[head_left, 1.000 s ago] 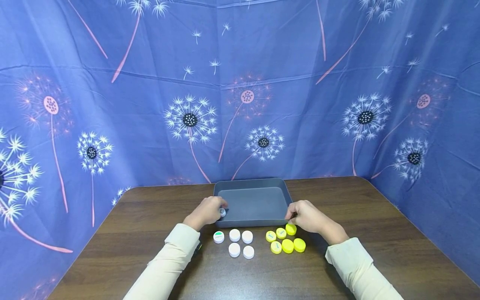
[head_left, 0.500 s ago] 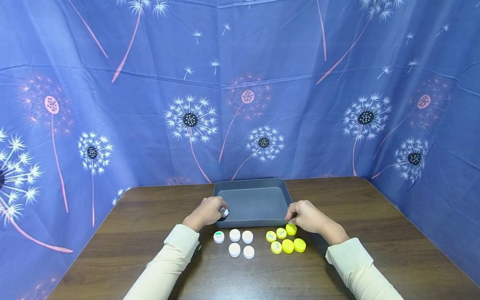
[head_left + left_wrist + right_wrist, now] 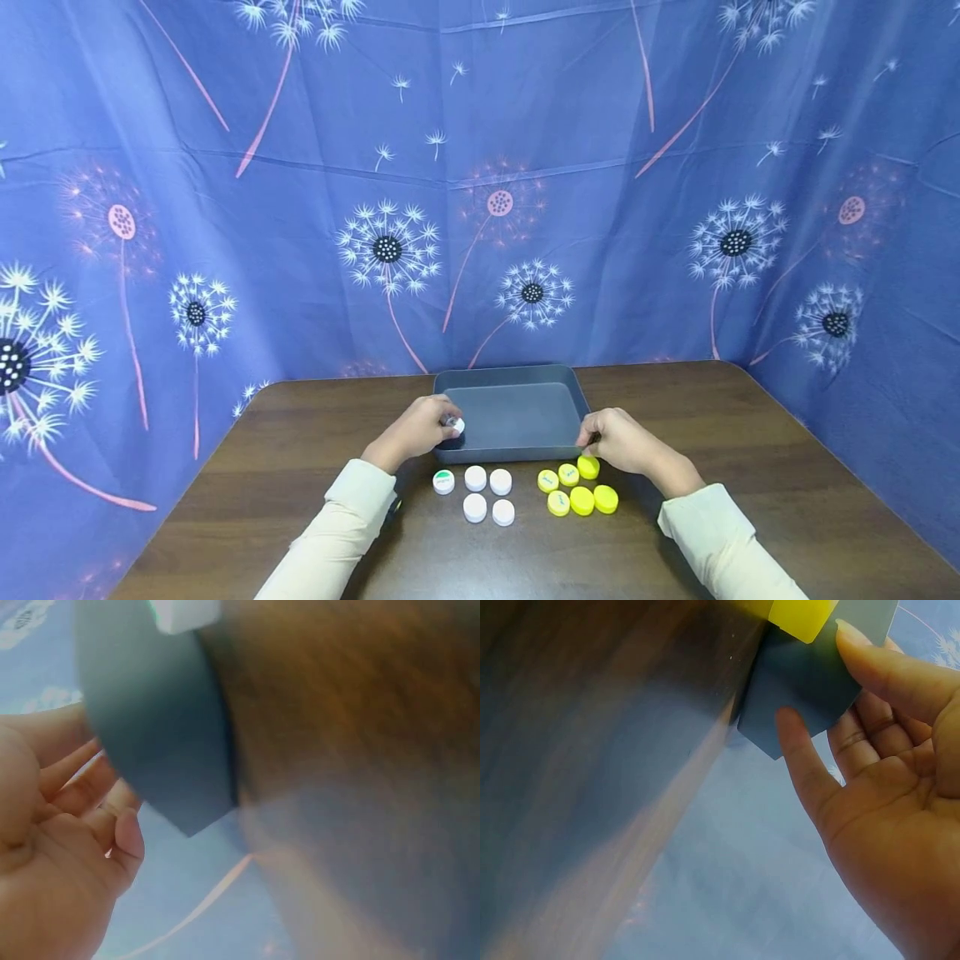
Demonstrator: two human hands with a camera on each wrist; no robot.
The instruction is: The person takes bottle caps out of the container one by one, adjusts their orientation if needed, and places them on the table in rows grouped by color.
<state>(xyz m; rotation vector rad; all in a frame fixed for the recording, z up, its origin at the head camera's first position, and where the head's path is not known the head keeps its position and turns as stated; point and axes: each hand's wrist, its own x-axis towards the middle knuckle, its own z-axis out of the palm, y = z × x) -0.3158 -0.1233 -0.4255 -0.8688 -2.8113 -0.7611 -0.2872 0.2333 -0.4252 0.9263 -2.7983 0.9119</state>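
In the head view my left hand (image 3: 418, 427) reaches over the front left corner of a dark grey tray (image 3: 517, 417), pinching a small white bottle cap (image 3: 456, 425) at the fingertips. The left wrist view shows that palm (image 3: 60, 855) beside the tray's outer wall (image 3: 161, 742), its fingertips hidden behind it. At the front right corner my right hand (image 3: 626, 442) grips the tray, the thumb along the wall (image 3: 810, 682) in the right wrist view. Just in front of this corner lies a yellow bottle cap (image 3: 588, 467).
Several white caps, one with a green print (image 3: 443, 482), lie on the wooden table (image 3: 300, 467) in front of the tray. To their right is a group of several yellow caps (image 3: 582, 500). A blue dandelion-print cloth (image 3: 480, 208) hangs behind and at both sides.
The small white cap at my left fingertips has shifted slightly right and turned, showing more white. My right hand stays at the tray's corner. The head view has tilted slightly up.
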